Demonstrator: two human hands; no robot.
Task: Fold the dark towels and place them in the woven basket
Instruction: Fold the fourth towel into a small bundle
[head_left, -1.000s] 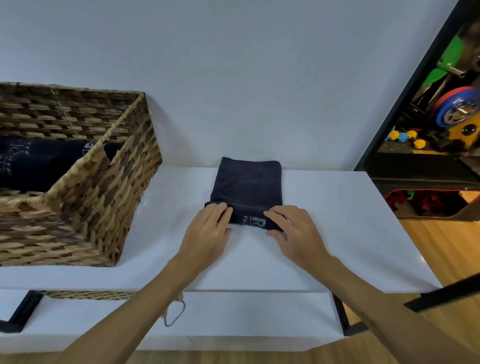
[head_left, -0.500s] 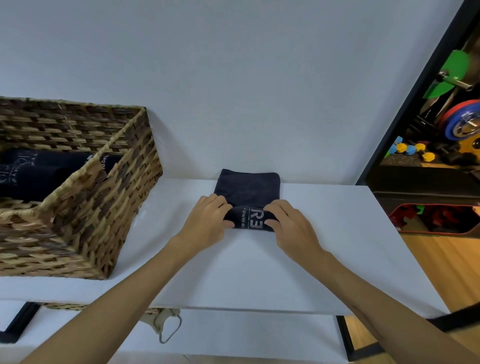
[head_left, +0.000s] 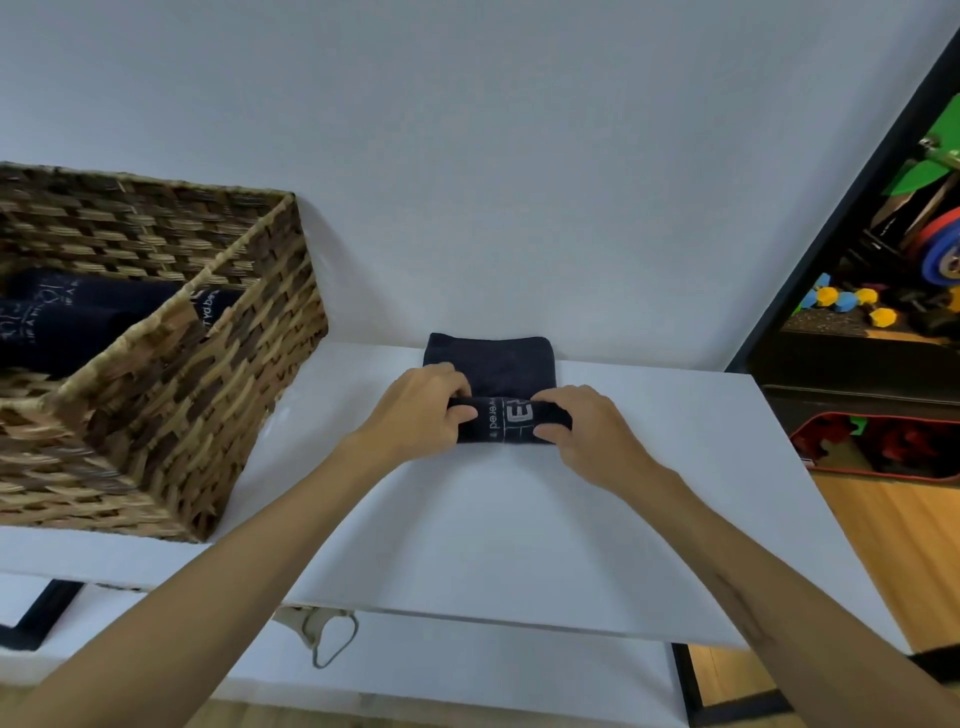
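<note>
While both hands are curling around the near, rolled edge of a dark towel (head_left: 491, 366), the cloth is lying flat on a white table (head_left: 519, 530) close to the pale wall (head_left: 467, 156) behind it. The left hand (head_left: 415, 410) is gripping the roll's left end, fingers wrapped over the top and thumb pressing at the front; the right hand (head_left: 582, 426) is gripping the right end in the same way, so the white printed lettering is showing between them. The far part of the towel is still spreading unrolled toward the wall. To the left, a woven basket (head_left: 218, 415) is sitting on the same table, well apart from the hands, and rolled dark towels (head_left: 78, 322) with white lettering are lying inside it. A lower white shelf (head_left: 467, 670) is showing beneath the table's front edge, with a thin loop of cord (head_left: 332, 644) hanging under it. On the right, a black frame (head_left: 841, 208) is bordering a view of another area, where coloured weight plates (head_left: 940, 254), small blue and yellow dumbbells (head_left: 852, 306) and a red-edged tray (head_left: 883, 441) are resting, and a wooden floor (head_left: 893, 545) is running below.
</note>
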